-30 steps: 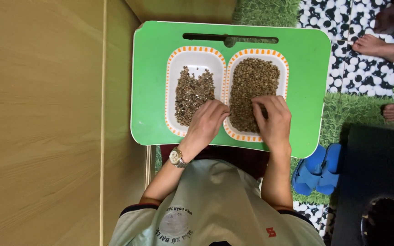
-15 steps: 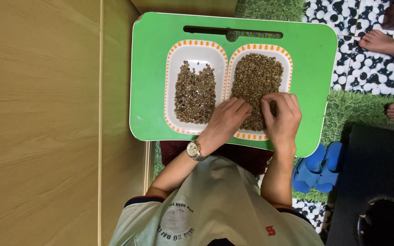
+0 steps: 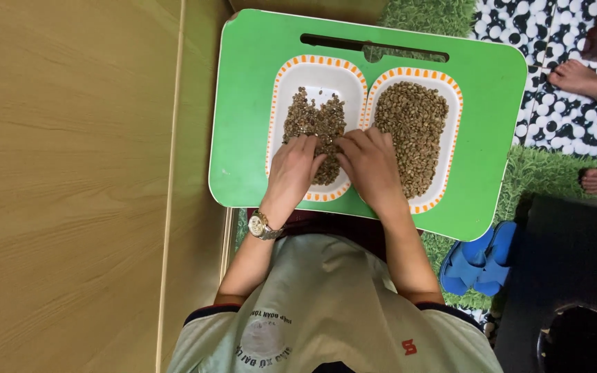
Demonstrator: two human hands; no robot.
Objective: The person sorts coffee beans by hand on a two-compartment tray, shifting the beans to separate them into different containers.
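On the green plastic worktop point(image 3: 243, 103) with rounded corners and a slot handle, two white rectangular dishes with orange-dashed rims are set side by side, touching. The left-hand white dish point(image 3: 281, 90) is partly filled with darker, mixed brown beans point(image 3: 316, 121); bare white is seen at its far end. The right-hand white dish point(image 3: 450, 138) is covered almost fully by a more even layer of olive-brown beans point(image 3: 412, 131).

Progress, as judged: a fair share of beans is already lying in the left-hand dish, but the larger heap remains in the right-hand one, so much sorting seems left.

Pose: the left hand point(image 3: 295, 169), with a metal wristwatch point(image 3: 260, 226) on the wrist, is laid palm down over the near end of the left-hand dish, fingers curled onto the darker beans. The right hand point(image 3: 371, 166) is placed over the seam between the dishes, fingertips bent down near the left hand. Whether beans are pinched in either hand cannot be told.

Blue sandals point(image 3: 478, 266) and another person's bare feet point(image 3: 578, 76) are seen on the floor mat.
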